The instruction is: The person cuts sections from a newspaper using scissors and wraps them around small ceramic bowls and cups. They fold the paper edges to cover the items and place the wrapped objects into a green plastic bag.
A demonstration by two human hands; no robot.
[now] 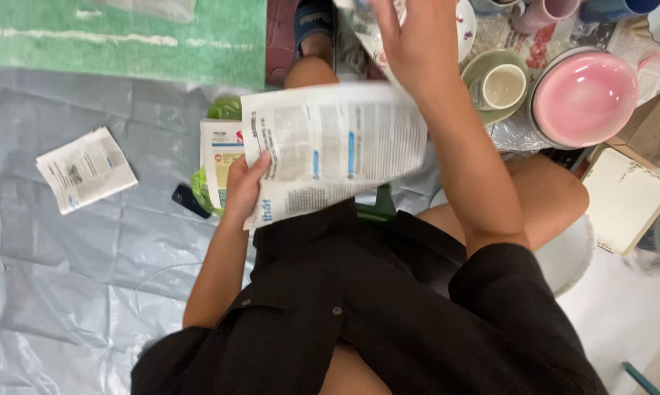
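Note:
My left hand (pixel 244 186) grips the left edge of a sheet of newspaper (pixel 337 150), holding it spread above my lap. My right hand (pixel 410 36) reaches forward past the sheet's top edge, toward crockery at the top of the view; its fingertips are cut off by the frame, so I cannot tell what they touch. Just beyond it lies a white plate with a floral pattern (pixel 465 25).
A pink bowl (pixel 585 99), a green cup on a saucer (pixel 500 86) and mugs (pixel 546 11) stand at top right. A folded newspaper (pixel 85 170) lies on the grey plastic sheet (pixel 66 278). A dark phone (pixel 191 200) and more paper (pixel 219 157) sit beside my left hand.

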